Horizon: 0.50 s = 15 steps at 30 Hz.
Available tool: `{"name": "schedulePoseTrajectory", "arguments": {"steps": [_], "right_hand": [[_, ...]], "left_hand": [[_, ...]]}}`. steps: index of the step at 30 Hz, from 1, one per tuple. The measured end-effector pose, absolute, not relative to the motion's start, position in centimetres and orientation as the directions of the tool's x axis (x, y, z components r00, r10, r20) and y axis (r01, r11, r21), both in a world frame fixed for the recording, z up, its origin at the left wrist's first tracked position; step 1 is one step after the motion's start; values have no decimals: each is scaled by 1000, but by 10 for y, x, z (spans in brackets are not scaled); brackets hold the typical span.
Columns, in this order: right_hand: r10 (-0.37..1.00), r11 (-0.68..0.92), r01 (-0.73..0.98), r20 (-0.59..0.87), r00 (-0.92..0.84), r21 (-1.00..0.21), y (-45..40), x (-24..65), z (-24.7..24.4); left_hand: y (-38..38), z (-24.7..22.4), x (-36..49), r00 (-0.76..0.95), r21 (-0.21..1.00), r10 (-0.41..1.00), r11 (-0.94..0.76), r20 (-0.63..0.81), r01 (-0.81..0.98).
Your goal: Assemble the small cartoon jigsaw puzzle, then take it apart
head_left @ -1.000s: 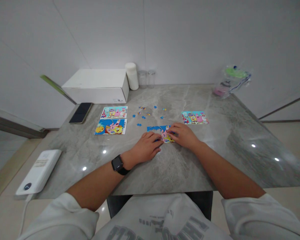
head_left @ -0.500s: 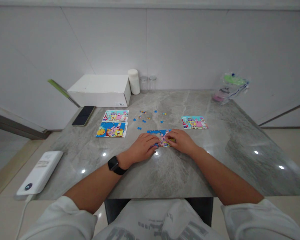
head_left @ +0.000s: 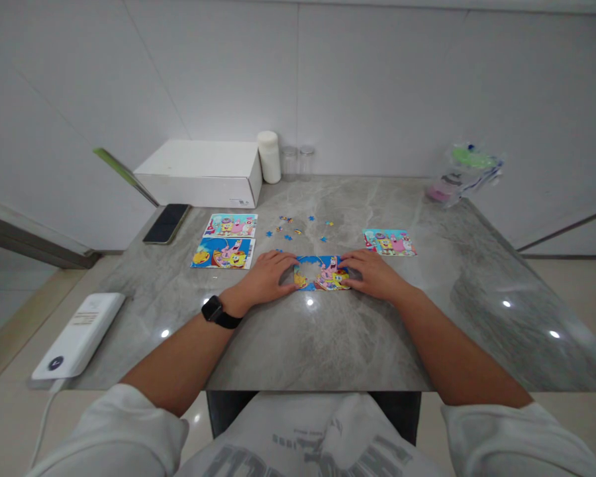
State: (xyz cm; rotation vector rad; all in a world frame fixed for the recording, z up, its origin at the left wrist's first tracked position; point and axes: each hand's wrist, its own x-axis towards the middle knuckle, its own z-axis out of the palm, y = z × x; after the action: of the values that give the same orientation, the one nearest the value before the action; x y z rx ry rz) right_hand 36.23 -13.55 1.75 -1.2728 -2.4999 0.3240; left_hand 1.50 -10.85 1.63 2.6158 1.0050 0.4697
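Note:
A partly assembled jigsaw puzzle [head_left: 334, 275] lies flat on the table, with cartoon figures on blue and a bare gap left of its middle. My left hand [head_left: 267, 278] grips its left edge, thumb at the lower corner and fingers at the upper one. On the opposite side, my right hand [head_left: 375, 273] holds the right edge the same way. Beyond the puzzle lie several loose puzzle pieces [head_left: 289, 237], one partly hidden by my left fingers. A picture card [head_left: 223, 254] to the left bears the same image as the puzzle.
A second card [head_left: 231, 225] touches the first; another cartoon picture [head_left: 390, 242] lies right. Around the table [head_left: 318, 351] edges are a phone [head_left: 167, 224], a white power bank [head_left: 82, 334] with a cable, a white box [head_left: 203, 172], a white bottle [head_left: 269, 158], glass jars [head_left: 306, 163] and a plastic bag [head_left: 461, 173].
Both hands have moved apart from the puzzle's middle to its left and right edges, uncovering the picture and its gap. The view has shifted slightly.

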Motion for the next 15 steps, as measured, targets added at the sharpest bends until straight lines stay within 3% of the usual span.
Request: {"name": "schedulePoseTrajectory", "arguments": {"steps": [15], "right_hand": [[807, 589, 729, 204, -554, -348, -139, 359, 17]], "left_hand": [[-107, 14, 21, 689, 442, 686, -706, 234, 553]]}}
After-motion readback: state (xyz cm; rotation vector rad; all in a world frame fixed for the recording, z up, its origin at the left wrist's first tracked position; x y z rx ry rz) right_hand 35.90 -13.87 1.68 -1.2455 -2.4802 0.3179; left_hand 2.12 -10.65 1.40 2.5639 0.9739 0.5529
